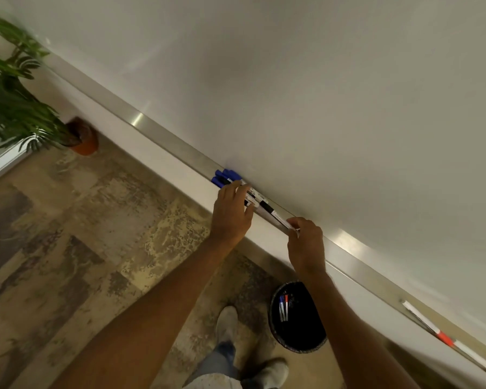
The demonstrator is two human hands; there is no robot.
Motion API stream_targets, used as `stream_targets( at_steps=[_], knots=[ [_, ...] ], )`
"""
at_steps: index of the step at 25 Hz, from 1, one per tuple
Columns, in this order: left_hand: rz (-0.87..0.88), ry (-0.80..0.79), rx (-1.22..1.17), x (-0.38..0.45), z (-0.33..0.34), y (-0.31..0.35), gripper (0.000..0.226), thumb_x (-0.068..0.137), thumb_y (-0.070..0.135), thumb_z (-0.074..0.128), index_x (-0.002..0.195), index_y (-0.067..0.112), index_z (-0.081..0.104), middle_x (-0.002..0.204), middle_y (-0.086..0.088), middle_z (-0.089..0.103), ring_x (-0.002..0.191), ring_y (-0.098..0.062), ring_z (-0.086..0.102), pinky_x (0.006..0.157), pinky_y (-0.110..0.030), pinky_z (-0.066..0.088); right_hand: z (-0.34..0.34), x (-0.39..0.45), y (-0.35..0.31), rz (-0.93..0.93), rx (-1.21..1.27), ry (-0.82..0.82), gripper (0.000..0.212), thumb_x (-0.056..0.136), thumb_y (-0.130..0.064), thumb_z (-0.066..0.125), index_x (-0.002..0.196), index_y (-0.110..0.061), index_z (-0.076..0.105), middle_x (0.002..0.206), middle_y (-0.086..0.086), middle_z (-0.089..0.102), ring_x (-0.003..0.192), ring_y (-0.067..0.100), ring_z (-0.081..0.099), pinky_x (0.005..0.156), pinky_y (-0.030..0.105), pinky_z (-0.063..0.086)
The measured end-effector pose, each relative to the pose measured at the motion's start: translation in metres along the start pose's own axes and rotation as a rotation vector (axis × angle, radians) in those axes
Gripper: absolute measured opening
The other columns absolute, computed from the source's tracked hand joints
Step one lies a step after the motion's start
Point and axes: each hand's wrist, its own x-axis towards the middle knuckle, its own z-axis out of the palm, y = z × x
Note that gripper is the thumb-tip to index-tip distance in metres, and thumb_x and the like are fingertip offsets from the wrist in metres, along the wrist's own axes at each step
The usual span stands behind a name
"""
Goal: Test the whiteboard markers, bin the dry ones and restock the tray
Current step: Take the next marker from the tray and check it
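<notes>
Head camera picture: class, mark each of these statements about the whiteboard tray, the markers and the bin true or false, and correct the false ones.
1. Both hands are at the markers on the tray. True: the left hand lies on the bundle, and the right hand pinches one end.
2. The bin on the floor is empty. False: a few markers lie in it.
3. The caps poking out beyond the left hand are blue. True.
4. The potted plant stands beside the bin. False: it stands far off, in the corner.
5. The whiteboard bears writing. False: it looks blank.
</notes>
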Motion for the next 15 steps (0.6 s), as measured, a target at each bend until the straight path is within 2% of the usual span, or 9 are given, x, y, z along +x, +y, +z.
stream_targets(
  at_steps=[2, 4, 10, 15],
  knots=[
    [0.069, -0.026, 0.164, 0.008, 0.009, -0.01, 0.059, 0.091, 0.025, 0.072, 0.144, 0.012, 0.05, 0.151, -0.015, 0.046, 0.141, -0.034, 0.039, 0.113, -0.046, 0.039, 0.006, 0.006, 0.01, 0.013, -0.048, -0.02, 0.03, 0.098, -0.004, 0.059, 0.119, -0.02, 0.072, 0.116, 0.0, 0.071, 0.109, 0.023, 0.062, 0.096, 0.043, 0.056],
    [0.072, -0.072, 0.226, 0.013, 0.015, -0.016, 0.065, 0.088, 0.028, 0.075, 0.145, 0.013, 0.047, 0.154, -0.017, 0.042, 0.143, -0.038, 0.037, 0.112, -0.05, 0.038, 0.01, 0.007, 0.016, 0.008, -0.089, -0.044, 0.029, 0.099, -0.004, 0.059, 0.119, -0.02, 0.072, 0.117, 0.001, 0.069, 0.11, 0.024, 0.059, 0.097, 0.041, 0.055],
    [0.054, -0.132, 0.233, 0.02, 0.02, -0.021, 0.066, 0.089, 0.026, 0.075, 0.147, 0.014, 0.046, 0.158, -0.017, 0.036, 0.146, -0.038, 0.033, 0.114, -0.05, 0.036, 0.014, 0.007, 0.019, -0.062, -0.101, -0.108, 0.037, 0.099, 0.0, 0.054, 0.131, -0.013, 0.068, 0.128, 0.008, 0.063, 0.125, 0.028, 0.052, 0.105, 0.037, 0.046],
    [0.057, -0.141, 0.24, 0.021, 0.024, -0.022, 0.063, 0.089, 0.024, 0.075, 0.145, 0.012, 0.05, 0.155, -0.019, 0.04, 0.143, -0.038, 0.038, 0.112, -0.049, 0.039, 0.015, 0.006, 0.021, -0.067, -0.069, -0.113, 0.04, 0.1, 0.0, 0.053, 0.136, -0.013, 0.065, 0.132, 0.007, 0.059, 0.129, 0.024, 0.047, 0.103, 0.029, 0.04]
  ],
)
